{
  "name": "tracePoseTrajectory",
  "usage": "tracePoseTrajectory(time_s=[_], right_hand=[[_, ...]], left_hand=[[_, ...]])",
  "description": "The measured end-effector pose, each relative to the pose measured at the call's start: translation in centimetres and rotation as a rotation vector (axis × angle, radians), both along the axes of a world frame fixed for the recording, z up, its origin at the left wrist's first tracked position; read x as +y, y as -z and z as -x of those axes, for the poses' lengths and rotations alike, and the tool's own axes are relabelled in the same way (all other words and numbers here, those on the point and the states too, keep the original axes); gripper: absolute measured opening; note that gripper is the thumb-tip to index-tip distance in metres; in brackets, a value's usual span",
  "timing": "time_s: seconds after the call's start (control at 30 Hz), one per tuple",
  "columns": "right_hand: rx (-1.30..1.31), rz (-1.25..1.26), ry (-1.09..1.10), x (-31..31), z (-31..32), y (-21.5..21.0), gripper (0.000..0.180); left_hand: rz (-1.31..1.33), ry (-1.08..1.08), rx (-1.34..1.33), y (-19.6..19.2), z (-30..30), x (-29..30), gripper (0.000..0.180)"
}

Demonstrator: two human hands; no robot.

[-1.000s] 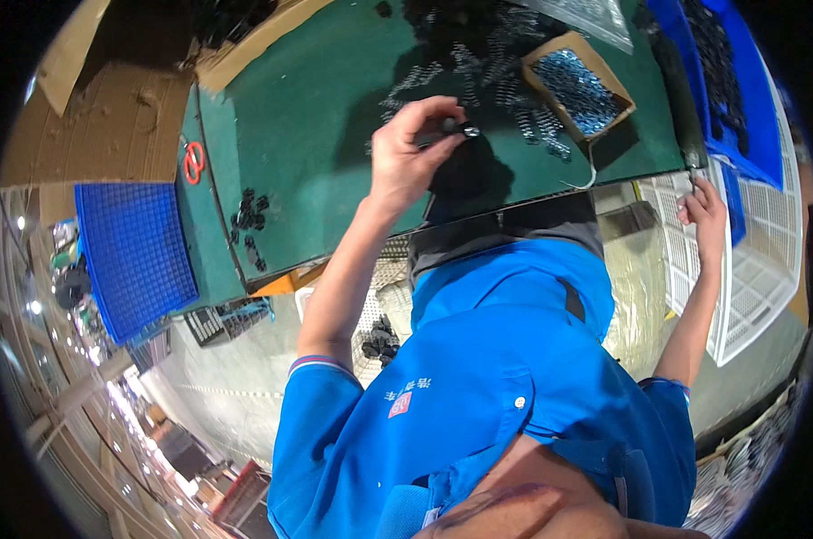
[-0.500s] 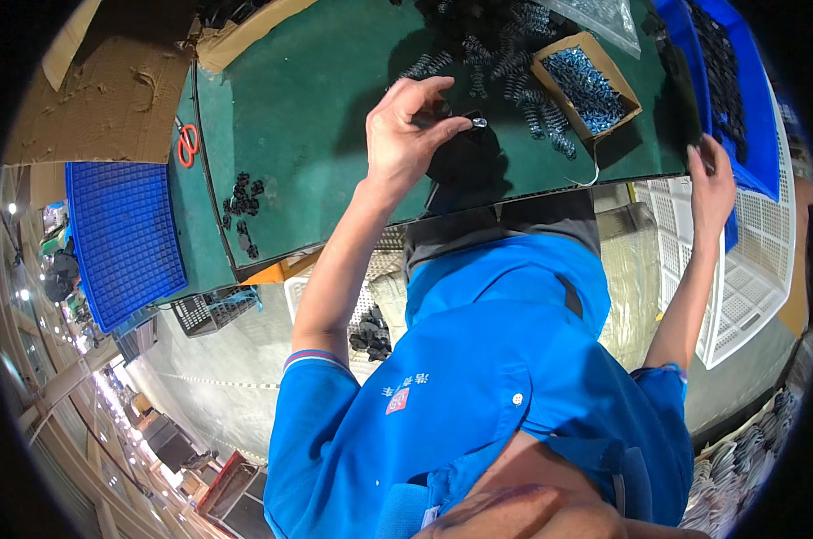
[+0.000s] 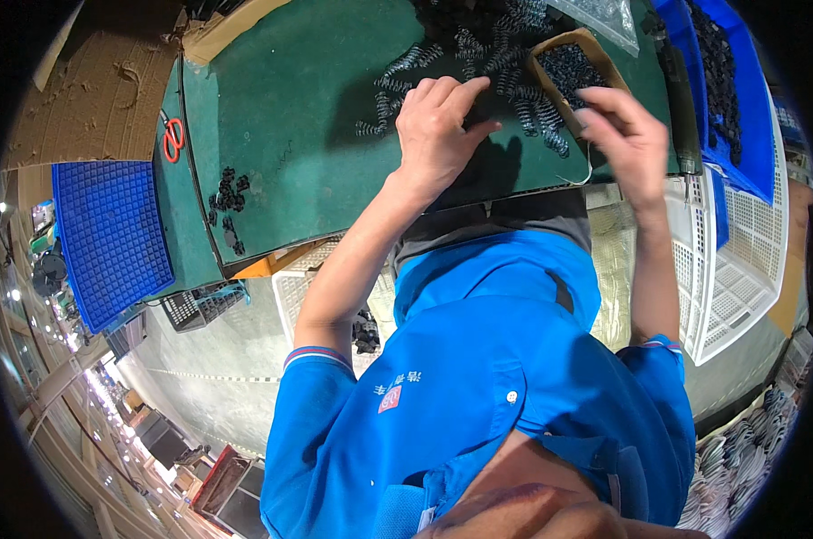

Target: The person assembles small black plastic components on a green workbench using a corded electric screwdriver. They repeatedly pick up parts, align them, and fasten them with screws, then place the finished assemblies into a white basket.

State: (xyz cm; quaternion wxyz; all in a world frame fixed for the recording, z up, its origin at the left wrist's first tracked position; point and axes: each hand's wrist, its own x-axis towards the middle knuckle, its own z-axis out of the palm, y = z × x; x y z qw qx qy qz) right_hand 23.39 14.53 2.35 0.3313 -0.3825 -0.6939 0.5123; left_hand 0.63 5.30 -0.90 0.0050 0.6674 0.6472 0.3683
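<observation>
My left hand (image 3: 437, 128) is above the green table (image 3: 290, 135), thumb and index finger spread apart; I see nothing between them, though its palm side is hidden. Black coil springs (image 3: 388, 94) lie just beyond it, with more springs (image 3: 541, 117) to its right. My right hand (image 3: 629, 142), slightly blurred, is at the near right side of a small cardboard box (image 3: 604, 61) of small metal parts (image 3: 564, 72). Its fingers bend toward the thumb with the tips close together; whatever may be between them is too small or dark to make out.
At the right stand a blue bin (image 3: 766, 162) of black parts and white plastic crates (image 3: 739, 296). Small black parts (image 3: 229, 198), red-handled scissors (image 3: 173, 139) and a blue tray (image 3: 110, 238) are at the left. A clear plastic bag (image 3: 609, 20) lies at the back.
My right hand has come left from the blue bin to the cardboard box. My left hand has moved slightly right, and the small part with a shiny tip no longer shows in its fingers.
</observation>
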Motion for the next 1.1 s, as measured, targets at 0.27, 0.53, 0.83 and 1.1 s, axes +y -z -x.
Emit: tracePoseTrajectory(time_s=[0.27,0.53,0.83,1.1], right_hand=[[-0.146,-0.105,-0.162,-1.4,6.9,2.6,0.029],[-0.176,-0.171,-0.114,-2.2,7.7,4.5,0.028],[-0.311,-0.463,-0.096,-3.5,9.5,3.4,0.023],[-0.185,-0.254,0.07,-3.9,9.8,5.4,0.024]], left_hand=[[-0.051,0.011,-0.029,1.0,-0.6,0.6,0.071],[0.055,-0.027,0.019,1.1,-0.4,-0.5,0.079],[0.776,-0.042,-0.628,1.0,4.7,-2.6,0.074],[0.777,-0.064,-1.781,1.8,3.2,-3.7,0.044]])
